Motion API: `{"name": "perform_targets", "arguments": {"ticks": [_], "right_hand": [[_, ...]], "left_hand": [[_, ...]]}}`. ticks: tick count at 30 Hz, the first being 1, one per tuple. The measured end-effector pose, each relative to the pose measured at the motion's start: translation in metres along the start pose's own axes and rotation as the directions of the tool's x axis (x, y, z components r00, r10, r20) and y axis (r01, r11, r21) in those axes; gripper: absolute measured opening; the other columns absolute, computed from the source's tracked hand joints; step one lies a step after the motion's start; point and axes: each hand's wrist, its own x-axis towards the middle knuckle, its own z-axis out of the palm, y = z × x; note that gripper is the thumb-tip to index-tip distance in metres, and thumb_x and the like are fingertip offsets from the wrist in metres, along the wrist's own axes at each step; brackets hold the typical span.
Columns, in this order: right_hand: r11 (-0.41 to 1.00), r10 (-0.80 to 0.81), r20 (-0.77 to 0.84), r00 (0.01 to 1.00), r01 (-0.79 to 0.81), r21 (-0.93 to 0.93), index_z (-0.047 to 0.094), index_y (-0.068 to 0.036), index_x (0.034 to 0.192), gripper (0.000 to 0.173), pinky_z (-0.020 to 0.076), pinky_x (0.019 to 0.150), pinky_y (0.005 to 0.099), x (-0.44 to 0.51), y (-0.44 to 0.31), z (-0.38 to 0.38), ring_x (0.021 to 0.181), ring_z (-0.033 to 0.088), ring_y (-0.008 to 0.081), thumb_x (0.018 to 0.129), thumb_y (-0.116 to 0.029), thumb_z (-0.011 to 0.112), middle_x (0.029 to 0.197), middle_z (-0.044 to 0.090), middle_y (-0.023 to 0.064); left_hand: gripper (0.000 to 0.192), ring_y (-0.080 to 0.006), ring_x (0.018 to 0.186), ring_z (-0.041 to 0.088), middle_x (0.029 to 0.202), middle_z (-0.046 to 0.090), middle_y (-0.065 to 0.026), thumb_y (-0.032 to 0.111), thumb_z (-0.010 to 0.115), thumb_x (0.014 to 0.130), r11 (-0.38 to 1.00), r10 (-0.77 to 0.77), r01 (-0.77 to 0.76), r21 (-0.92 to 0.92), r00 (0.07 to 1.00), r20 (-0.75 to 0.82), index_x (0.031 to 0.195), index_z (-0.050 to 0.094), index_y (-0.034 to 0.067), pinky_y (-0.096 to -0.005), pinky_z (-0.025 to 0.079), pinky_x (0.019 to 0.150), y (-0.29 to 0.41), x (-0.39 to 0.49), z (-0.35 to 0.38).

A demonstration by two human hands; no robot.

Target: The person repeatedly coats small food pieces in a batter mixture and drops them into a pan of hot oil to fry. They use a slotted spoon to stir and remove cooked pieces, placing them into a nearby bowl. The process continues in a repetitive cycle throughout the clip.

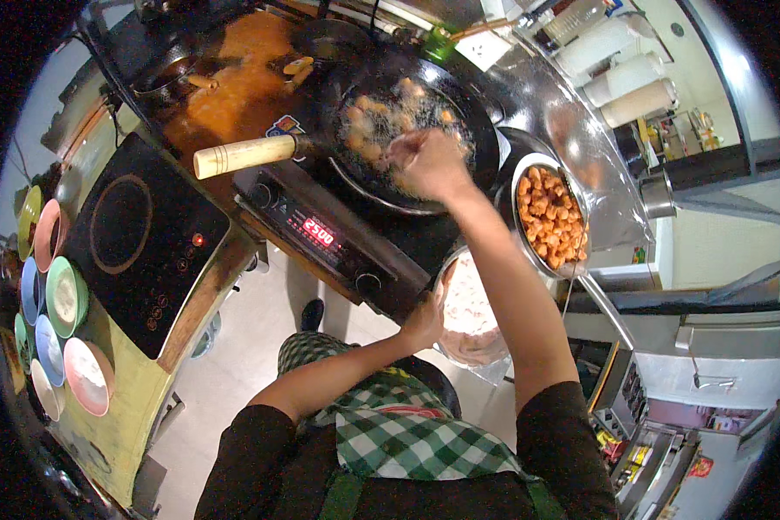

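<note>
My right hand (pixel 427 162) is low over a dark wok (pixel 491 153), its fingers bent down above bubbling oil. Whether anything sits between those fingers cannot be made out. Browned pieces of food (pixel 366 110) float in the oil around it. At the wok's near side, my left hand (pixel 424 325) grips the rim of a metal bowl (pixel 474 351). Pale pieces in a whitish coating or batter (pixel 469 296) fill this bowl, partly covered by my right forearm. The wok's wooden handle (pixel 247 156) points left.
A strainer (pixel 601 299) of fried pieces (pixel 551 218) rests right of the wok. The lit cooker panel (pixel 318 231) runs along the front. A second induction hob (pixel 146 240) is left, beside several coloured bowls (pixel 68 296). A pan (pixel 166 75) stands at the back left.
</note>
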Motion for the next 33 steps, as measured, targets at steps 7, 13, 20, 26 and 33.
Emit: {"name": "perform_targets", "arguments": {"ticks": [7, 13, 20, 26, 33], "right_hand": [[0.429, 0.066, -0.06, 0.996, 0.026, 0.903, 0.06, 0.003, 0.095, 0.019, 0.0495, 0.069, 0.025, -0.077, 0.029, -0.093, 0.075, 0.061, 0.0163, 0.08, -0.007, 0.054, 0.087, 0.064, 0.0107], [0.725, 0.442, 0.25, 0.861, -0.507, 0.466, 0.062, 0.002, 0.09, 0.018, 0.0473, 0.072, 0.0307, -0.239, 0.1, -0.052, 0.078, 0.059, 0.0159, 0.077, -0.009, 0.057, 0.085, 0.064, 0.0095], [0.897, 0.433, 0.22, 0.874, -0.441, -0.014, 0.065, -0.004, 0.084, 0.013, 0.0456, 0.062, 0.0349, -0.327, 0.137, 0.029, 0.067, 0.059, 0.0304, 0.074, -0.007, 0.057, 0.076, 0.062, 0.0182], [0.908, 0.414, 0.252, 0.875, -0.416, -0.046, 0.065, -0.003, 0.079, 0.014, 0.0444, 0.057, 0.036, -0.291, 0.112, 0.06, 0.061, 0.059, 0.0289, 0.07, -0.01, 0.058, 0.07, 0.059, 0.0198], [0.88, 0.471, 0.147, 0.87, -0.474, -0.014, 0.063, -0.002, 0.073, 0.011, 0.0455, 0.058, 0.0377, -0.328, 0.125, 0.026, 0.061, 0.059, 0.0287, 0.07, -0.01, 0.056, 0.067, 0.059, 0.0181]], "left_hand": [[0.07, -0.0399, 0.106, 0.046, 0.127, 0.033, -0.0279, 0.009, 0.044, 0.082, 0.947, -0.292, 0.309, -0.087, 0.941, 0.169, 0.137, 0.0, 0.002, -0.0415, 0.038, 0.092, 0.011, -0.001, -0.009], [0.055, -0.0292, 0.06, 0.056, 0.108, 0.043, -0.027, 0.011, 0.042, 0.085, 0.954, -0.296, 0.299, 0.013, 0.936, 0.19, 0.132, 0.013, 0.005, -0.0378, 0.049, 0.044, -0.008, -0.01, 0.006], [0.031, -0.037, 0.051, 0.059, 0.078, 0.055, -0.0294, 0.018, 0.045, 0.086, 0.762, -0.588, 0.624, -0.172, 0.779, 0.22, 0.097, 0.031, -0.008, -0.0401, 0.05, 0.039, 0.012, -0.006, -0.005], [0.029, -0.032, 0.044, 0.058, 0.071, 0.055, -0.0278, 0.018, 0.042, 0.087, 0.774, -0.571, 0.603, -0.194, 0.797, 0.196, 0.093, 0.032, -0.009, -0.0384, 0.048, 0.036, 0.021, -0.005, -0.01], [0.038, -0.0267, 0.038, 0.054, 0.075, 0.056, -0.0221, 0.019, 0.044, 0.088, 0.723, -0.62, 0.653, -0.224, 0.757, 0.204, 0.116, 0.029, -0.002, -0.0356, 0.045, 0.03, 0.014, -0.004, -0.004]]}}
